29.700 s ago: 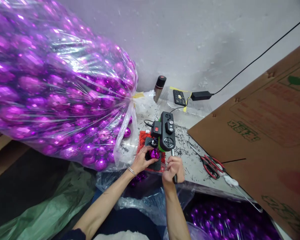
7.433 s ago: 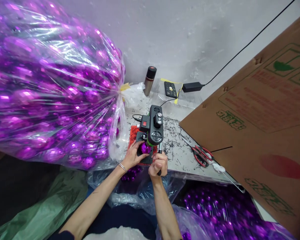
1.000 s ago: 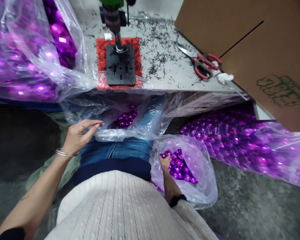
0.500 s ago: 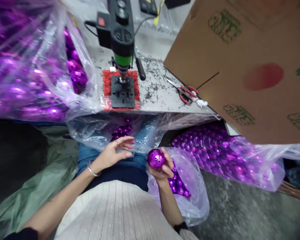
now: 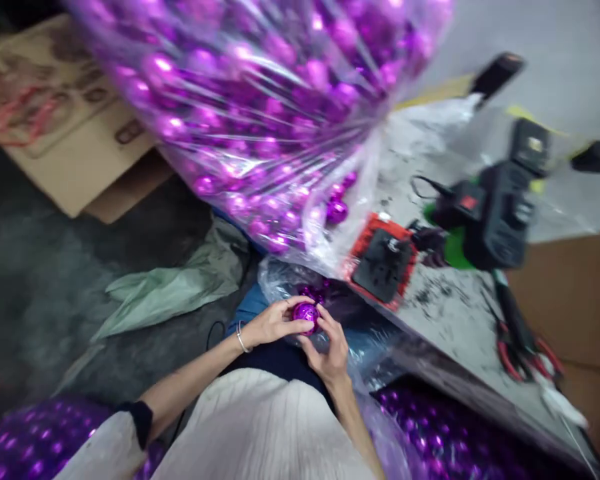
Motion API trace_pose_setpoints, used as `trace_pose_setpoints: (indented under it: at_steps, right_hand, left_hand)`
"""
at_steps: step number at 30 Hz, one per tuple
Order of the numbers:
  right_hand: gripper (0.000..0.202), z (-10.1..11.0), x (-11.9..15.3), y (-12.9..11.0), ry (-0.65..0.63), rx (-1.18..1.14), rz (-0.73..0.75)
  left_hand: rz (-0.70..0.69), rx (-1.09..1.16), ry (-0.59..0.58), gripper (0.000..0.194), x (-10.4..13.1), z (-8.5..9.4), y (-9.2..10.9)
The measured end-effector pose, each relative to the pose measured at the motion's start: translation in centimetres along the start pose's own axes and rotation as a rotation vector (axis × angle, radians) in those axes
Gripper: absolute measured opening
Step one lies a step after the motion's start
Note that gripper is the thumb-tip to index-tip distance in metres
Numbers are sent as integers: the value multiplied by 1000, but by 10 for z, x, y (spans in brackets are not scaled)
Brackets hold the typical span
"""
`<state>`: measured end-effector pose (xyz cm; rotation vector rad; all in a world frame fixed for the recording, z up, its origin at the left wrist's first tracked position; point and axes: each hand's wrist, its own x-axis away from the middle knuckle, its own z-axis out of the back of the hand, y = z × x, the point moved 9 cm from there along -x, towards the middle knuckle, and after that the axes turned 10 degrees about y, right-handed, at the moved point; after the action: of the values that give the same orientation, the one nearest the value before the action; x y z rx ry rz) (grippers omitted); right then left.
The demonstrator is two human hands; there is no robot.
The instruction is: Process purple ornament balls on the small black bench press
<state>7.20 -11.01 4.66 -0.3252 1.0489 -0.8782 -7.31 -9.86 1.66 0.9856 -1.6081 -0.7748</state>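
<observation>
A shiny purple bauble (image 5: 305, 318) sits between my two hands above my lap. My left hand (image 5: 276, 323) grips it from the left, thumb along its lower front and fingers over the top. On the other side, the fingers of my right hand (image 5: 331, 347) close on its right edge, with the thumb below. A clear plastic sheet (image 5: 370, 353) covers part of my legs, and more purple baubles (image 5: 316, 291) lie in it just past my hands.
A large clear bag of purple baubles (image 5: 260, 120) stands ahead. On the table are a drill press (image 5: 500, 207), its black base plate (image 5: 384, 263), black shavings and red-handled scissors (image 5: 510, 353). Cardboard boxes (image 5: 70, 127) stand left and right. A green sack (image 5: 170, 293) lies on the floor.
The view has swung left. My left hand, free before, has come onto the bauble that my right hand alone was holding. The bauble is now between both hands.
</observation>
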Motion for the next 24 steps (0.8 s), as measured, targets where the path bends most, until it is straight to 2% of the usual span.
trace_pose_setpoints:
  at_steps: [3,5,7,9,11,14,17,19,21,24]
  right_hand:
    - [33,-40,-16,6,-255,-74,-39]
    - [30,-59,-20,13,-339,-79,-107]
    - [33,-67,-20,20,-390,-34,-198]
    - [38,-69,-13,23,-467,33,-310]
    - [39,-70,1,19,-602,49,-415]
    - [36,-67,22,-1,-782,-12,-491]
    - [38,-62,26,-20,-836,-69,-488]
    - [39,-60,22,-27,-833,-120,-477]
    - [41,-55,13,-26,-781,-165,-498]
    - [44,-38,-6,-10,-602,-180,-579]
  left_hand:
    - [-3,81,219,64,17,58,-11]
    - [8,104,321,61,35,86,-18]
    - [18,88,379,60,47,103,-22]
    - [3,49,390,58,47,108,-21]
    - [-30,11,344,58,33,99,-18]
    - [-82,-129,141,64,-5,59,-11]
    - [-157,-442,-105,78,-36,10,-7]
    - [-210,-615,-201,75,-48,-12,-1]
    - [-283,-658,-208,59,-55,-25,18]
    - [-442,-528,-59,35,-63,-25,71]
